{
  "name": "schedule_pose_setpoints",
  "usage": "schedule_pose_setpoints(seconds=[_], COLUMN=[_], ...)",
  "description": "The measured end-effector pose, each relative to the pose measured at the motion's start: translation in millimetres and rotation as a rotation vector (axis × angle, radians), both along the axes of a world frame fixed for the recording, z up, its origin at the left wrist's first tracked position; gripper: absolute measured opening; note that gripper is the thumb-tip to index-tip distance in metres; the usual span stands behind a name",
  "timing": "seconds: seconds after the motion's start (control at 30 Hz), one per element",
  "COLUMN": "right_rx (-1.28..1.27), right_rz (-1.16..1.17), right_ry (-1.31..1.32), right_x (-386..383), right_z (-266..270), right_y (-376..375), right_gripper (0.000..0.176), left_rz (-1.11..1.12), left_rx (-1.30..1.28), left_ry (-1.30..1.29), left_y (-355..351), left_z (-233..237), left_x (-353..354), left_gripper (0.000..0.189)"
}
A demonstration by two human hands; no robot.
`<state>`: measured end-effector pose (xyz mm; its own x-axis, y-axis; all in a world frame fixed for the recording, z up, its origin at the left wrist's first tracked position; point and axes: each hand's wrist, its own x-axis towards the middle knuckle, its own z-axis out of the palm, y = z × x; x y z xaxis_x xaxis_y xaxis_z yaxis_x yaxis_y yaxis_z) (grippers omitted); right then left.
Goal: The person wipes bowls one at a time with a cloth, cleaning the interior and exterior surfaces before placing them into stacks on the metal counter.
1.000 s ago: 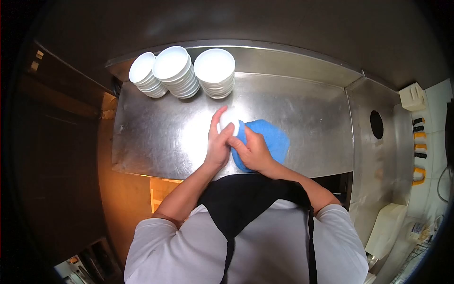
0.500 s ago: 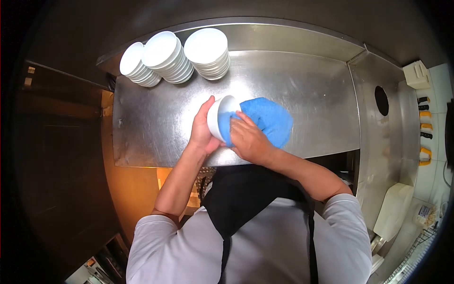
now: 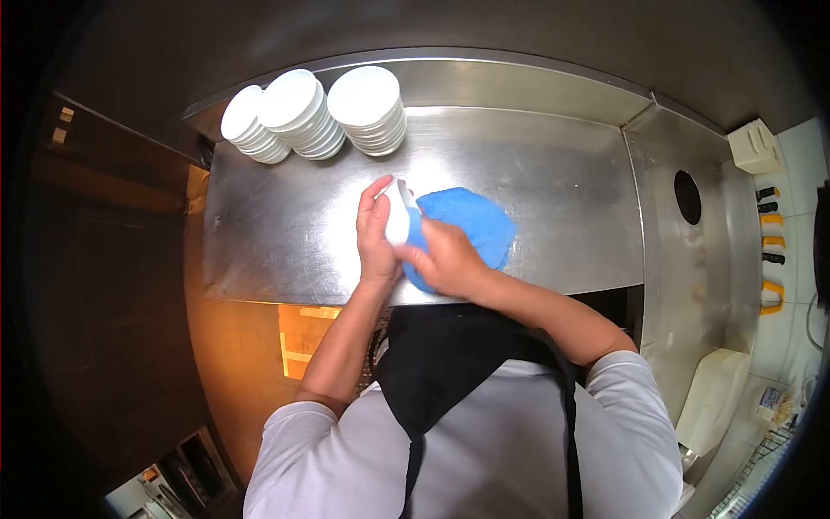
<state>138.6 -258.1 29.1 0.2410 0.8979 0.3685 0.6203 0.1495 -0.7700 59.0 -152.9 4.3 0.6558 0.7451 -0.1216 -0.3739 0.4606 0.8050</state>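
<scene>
A white bowl (image 3: 397,221) is tilted on its side above the near part of the steel counter, seen nearly edge-on. My left hand (image 3: 376,238) is closed around its outer left side, thumb and fingers reaching up toward the rim. On the bowl's other side, my right hand (image 3: 450,258) grips a blue cloth (image 3: 474,216) and presses part of it against the bowl. The rest of the cloth spreads on the counter beyond the right hand. My right fingertips are partly hidden by the hand and the cloth.
Three stacks of white bowls (image 3: 367,97) stand along the back left of the steel counter (image 3: 536,164). A round dark hole (image 3: 687,197) shows in the steel surface at right. Knives with yellow and black handles (image 3: 772,229) hang on the right wall, below a white box (image 3: 754,145).
The bowl has turned so its opening no longer faces up toward me. My right hand has rotated, and the cloth has shifted slightly left and down with it.
</scene>
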Motion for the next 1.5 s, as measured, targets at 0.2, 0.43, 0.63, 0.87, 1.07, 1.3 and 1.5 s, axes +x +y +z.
schedule_pose_setpoints(seconds=[0.2, 0.43, 0.63, 0.87, 1.07, 1.3, 1.5], right_rx=[-0.035, 0.215, -0.076, -0.222, 0.101, 0.272, 0.130], right_rz=[0.110, 0.253, 0.187, 0.287, 0.510, 0.424, 0.497], right_ry=[-0.073, -0.455, -0.069, -0.050, -0.510, -0.625, -0.499], right_x=[27.8, 48.3, 58.8, 75.6, 92.9, 84.5, 83.0], right_z=[-9.6, -15.0, -3.3, -10.1, -2.6, 14.6, -0.2], right_y=[-10.1, -17.7, -16.6, -15.5, -15.7, -17.3, -18.5], right_gripper=[0.030, 0.034, 0.034, 0.030, 0.017, 0.010, 0.007], left_rz=[-0.008, -0.237, 0.190, 0.307, -0.062, 0.060, 0.255], left_rx=[-0.153, -0.513, 0.024, 0.196, -0.433, -0.113, -0.060], left_ry=[0.033, -0.127, 0.068, 0.273, -0.050, -0.063, -0.098], left_y=[-2.4, 3.6, -47.4, -56.5, -25.4, -36.1, -48.3], left_z=[2.8, -1.6, 13.0, 0.0, 15.8, -5.2, 1.2], left_x=[7.0, 4.7, 31.1, 29.3, 19.2, 16.4, 22.9], left_gripper=[0.048, 0.044, 0.047, 0.046, 0.061, 0.054, 0.051])
